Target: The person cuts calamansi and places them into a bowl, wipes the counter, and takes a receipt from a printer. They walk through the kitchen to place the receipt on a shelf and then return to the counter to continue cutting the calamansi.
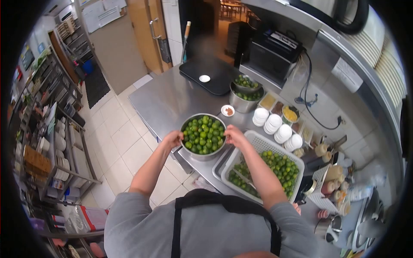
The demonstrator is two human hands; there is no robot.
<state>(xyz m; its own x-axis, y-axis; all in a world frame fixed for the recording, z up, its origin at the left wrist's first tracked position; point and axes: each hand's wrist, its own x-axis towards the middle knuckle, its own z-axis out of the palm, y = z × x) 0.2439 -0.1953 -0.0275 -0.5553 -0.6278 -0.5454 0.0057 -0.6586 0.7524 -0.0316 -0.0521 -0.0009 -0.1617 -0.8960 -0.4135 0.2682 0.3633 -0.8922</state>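
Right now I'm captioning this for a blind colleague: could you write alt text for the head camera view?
A person's left hand and right hand grip opposite sides of a metal bowl full of small green fruits at a steel counter. To the bowl's right, a white basket holds more green fruits, with stacks of white dishes beyond it.

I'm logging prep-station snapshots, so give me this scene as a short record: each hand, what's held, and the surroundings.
Left hand: gripping the left rim of the round silver metal bowl
Right hand: gripping the opposite rim
Held contents: small round green fruits, piled up
Support: unclear whether it rests on the flat grey metal counter
Near right forearm: pale grey rectangular perforated plastic basket, holding more green fruits
Beyond basket: stacks of small round white dishes
Far side: flat black tray bearing one small white dish
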